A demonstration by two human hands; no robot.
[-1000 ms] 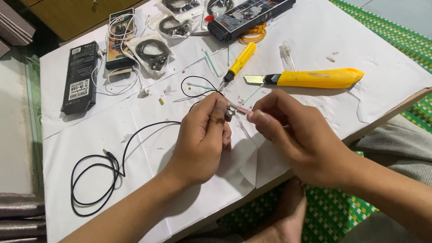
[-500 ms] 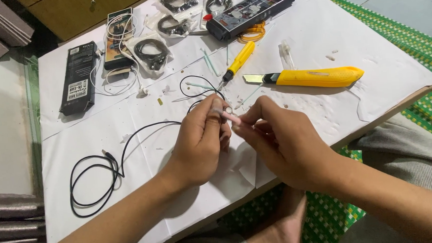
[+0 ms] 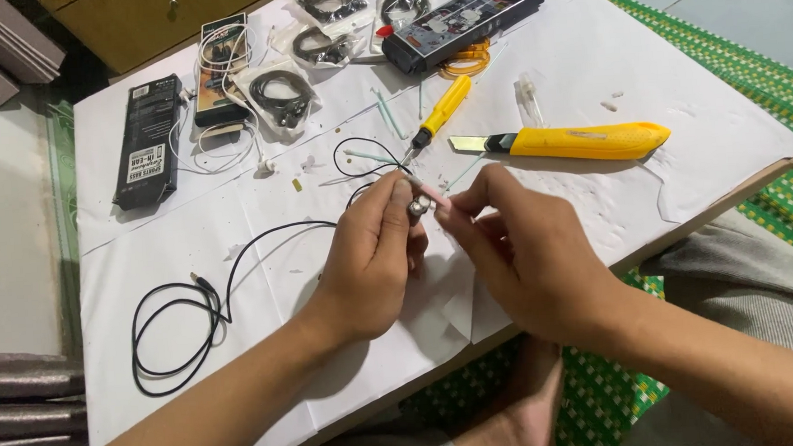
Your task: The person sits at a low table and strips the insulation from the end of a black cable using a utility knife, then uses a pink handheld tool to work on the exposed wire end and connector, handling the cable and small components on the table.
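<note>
Left hand [image 3: 371, 260] pinches a small silver metal earbud [image 3: 416, 207] on a thin black cable [image 3: 236, 268], right hand [image 3: 524, 248] gripping its tip above the white paper-covered table [image 3: 701, 157].

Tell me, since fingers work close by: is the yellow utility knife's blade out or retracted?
Out. The yellow utility knife lies flat on the white table covering, a stretch of bare metal blade projecting from its left end toward the yellow screwdriver.

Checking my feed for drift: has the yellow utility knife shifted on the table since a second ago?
No. The yellow utility knife lies in the same spot, blade end toward the yellow screwdriver, as before.

Small silver earbud [image 3: 418, 207] (black cable [image 3: 236, 268] trailing), held aloft.
</note>
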